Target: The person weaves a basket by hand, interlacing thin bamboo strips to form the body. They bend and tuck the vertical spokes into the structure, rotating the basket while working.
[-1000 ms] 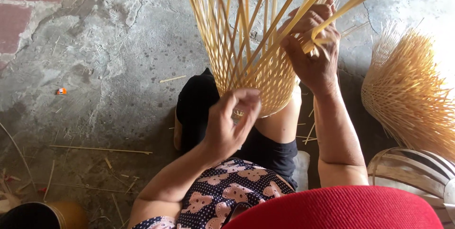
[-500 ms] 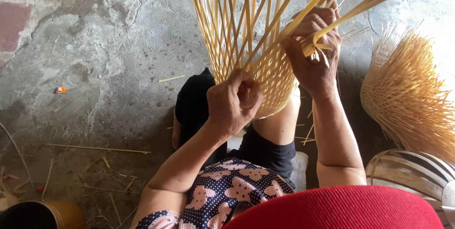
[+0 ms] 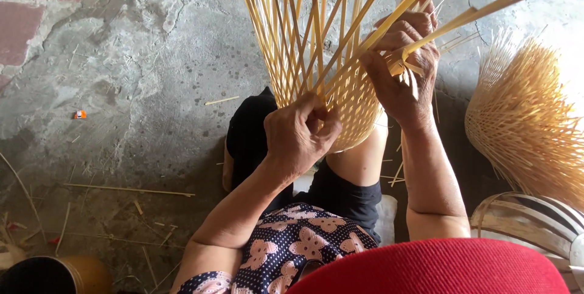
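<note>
The half-woven bamboo basket (image 3: 340, 87) rests against the person's knee, its loose upright strips running out of the top edge of the view so their ends cannot be seen. The left hand (image 3: 301, 139) is curled tight at the woven rim, fingers pinched on a strip; the fingertips are tucked under the knuckles, so the exact strip it grips is hard to make out. The right hand (image 3: 404, 75) is closed around a bent strip (image 3: 462, 17) at the far side of the weave, its palm turned away and partly screened by crossing strips. A red brim (image 3: 438, 269) across the bottom edge hides the lap and lower arms. At the right edge a second splayed bamboo bundle (image 3: 529, 117) is cut off, just beside a striped round frame (image 3: 529, 221), also cut off. A dark can (image 3: 42, 273) is clipped at the bottom left corner. The concrete floor (image 3: 152, 57) on the left lies open, with only thin scraps and a small orange bit (image 3: 79, 114).
</note>
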